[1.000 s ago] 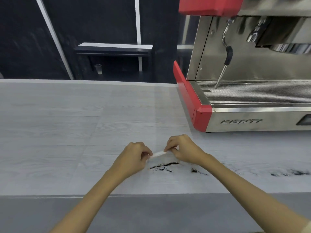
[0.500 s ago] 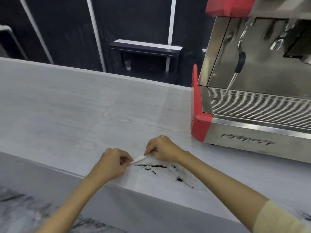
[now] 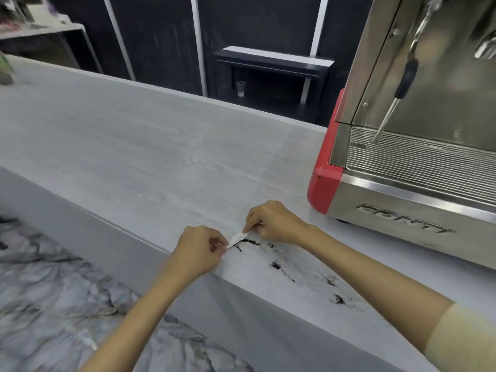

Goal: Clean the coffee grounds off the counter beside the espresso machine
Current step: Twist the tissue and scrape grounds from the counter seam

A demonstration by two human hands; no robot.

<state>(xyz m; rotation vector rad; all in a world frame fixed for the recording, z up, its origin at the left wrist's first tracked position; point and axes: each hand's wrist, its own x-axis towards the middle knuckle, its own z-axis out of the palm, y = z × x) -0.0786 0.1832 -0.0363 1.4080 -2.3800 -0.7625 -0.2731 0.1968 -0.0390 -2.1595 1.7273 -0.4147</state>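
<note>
Dark coffee grounds lie in streaks and small clumps on the pale grey counter, trailing right toward more specks near the front edge. A small white strip, perhaps paper or a card, is stretched between my hands just left of the grounds. My left hand pinches its left end with curled fingers. My right hand pinches its right end. The espresso machine, steel with red corners, stands at the right.
The machine's steam wand hangs over the drip grille. The counter's front edge drops to a grey ledge and a marbled floor. A dark bench with a small cup stands behind the counter.
The view has swung left and tilted, so the machine sits further right. Both hands keep pinching the white strip at the left end of the grounds, with little movement over the counter.
</note>
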